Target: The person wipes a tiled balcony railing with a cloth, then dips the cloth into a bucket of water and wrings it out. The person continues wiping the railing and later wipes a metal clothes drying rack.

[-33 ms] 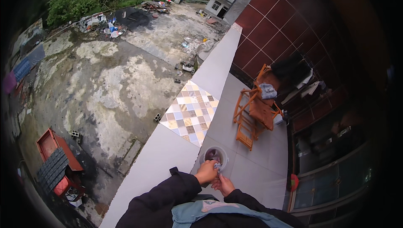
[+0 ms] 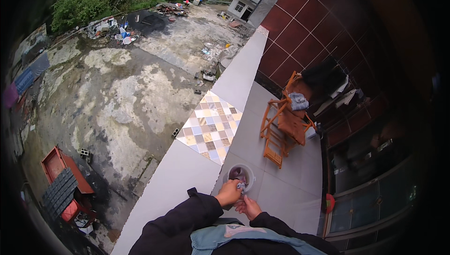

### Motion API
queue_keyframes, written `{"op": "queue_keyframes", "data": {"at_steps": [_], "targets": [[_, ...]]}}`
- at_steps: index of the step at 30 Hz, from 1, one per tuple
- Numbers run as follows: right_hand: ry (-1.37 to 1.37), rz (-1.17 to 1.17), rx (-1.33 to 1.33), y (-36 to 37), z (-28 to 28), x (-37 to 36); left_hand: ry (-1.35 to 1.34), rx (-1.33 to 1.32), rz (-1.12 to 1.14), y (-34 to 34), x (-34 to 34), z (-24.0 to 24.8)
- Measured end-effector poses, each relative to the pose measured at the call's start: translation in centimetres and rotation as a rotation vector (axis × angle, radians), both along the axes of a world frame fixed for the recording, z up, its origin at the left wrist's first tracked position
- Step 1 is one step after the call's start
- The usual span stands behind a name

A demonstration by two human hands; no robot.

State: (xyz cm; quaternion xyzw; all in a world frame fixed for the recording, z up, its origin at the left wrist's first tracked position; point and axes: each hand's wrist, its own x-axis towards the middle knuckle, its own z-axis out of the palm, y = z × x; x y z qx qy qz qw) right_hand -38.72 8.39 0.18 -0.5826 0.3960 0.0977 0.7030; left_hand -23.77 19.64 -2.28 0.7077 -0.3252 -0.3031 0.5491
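My left hand (image 2: pixel 228 193) is closed on a small crumpled light-grey cloth (image 2: pixel 242 186), with its fingers wrapped round it. Close beside it, my right hand (image 2: pixel 250 206) has its fingers bent together just below the cloth. Whether it grips the cloth's lower end or something thin and small, I cannot make out. Both hands are over the near side of a white bucket (image 2: pixel 252 178) that stands on the tiled floor. Inside the bucket lies something purplish (image 2: pixel 236 173), partly hidden by my left hand.
A pale ledge (image 2: pixel 173 173) with a checkered tile patch (image 2: pixel 211 126) runs along my left. Past it lies a concrete yard (image 2: pixel 126 100) with rubble. An orange-brown wooden chair (image 2: pixel 290 126) with a folded cloth stands ahead right, near glazed doors (image 2: pixel 365 213).
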Motion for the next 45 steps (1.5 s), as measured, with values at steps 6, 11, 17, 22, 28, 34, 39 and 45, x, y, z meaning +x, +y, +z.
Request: {"op": "queue_keyframes", "data": {"at_steps": [6,11,17,22,28,34,39,45], "targets": [[0.036,-0.026,-0.002,-1.9,-1.1,-1.6,0.089,-0.024,-0.026,1.8,1.4,1.7],[0.062,-0.043,-0.04,-4.5,-1.8,-3.3,0.447,0.019,-0.081,3.0,2.0,3.5],[0.088,-0.03,-0.051,-8.0,-3.1,-5.3,0.671,0.01,0.008,4.2,3.6,2.7],[0.102,-0.072,-0.029,-12.1,-6.0,-10.6,0.753,-0.058,-0.054,4.2,2.8,5.6],[0.076,-0.116,0.004,-16.1,-7.4,-12.9,0.708,0.009,-0.102,0.6,-1.9,4.3],[-0.169,-0.097,0.182,-18.4,-5.7,-12.3,0.879,0.018,-0.057,-7.5,-8.1,-0.2],[-0.295,-0.044,0.285,-19.5,-3.8,-10.5,0.768,0.13,-0.163,-10.8,-9.0,-1.2],[-0.349,-0.134,0.303,-21.8,-3.3,-9.9,0.493,0.139,-0.39,-17.5,-7.2,-1.5]]}}
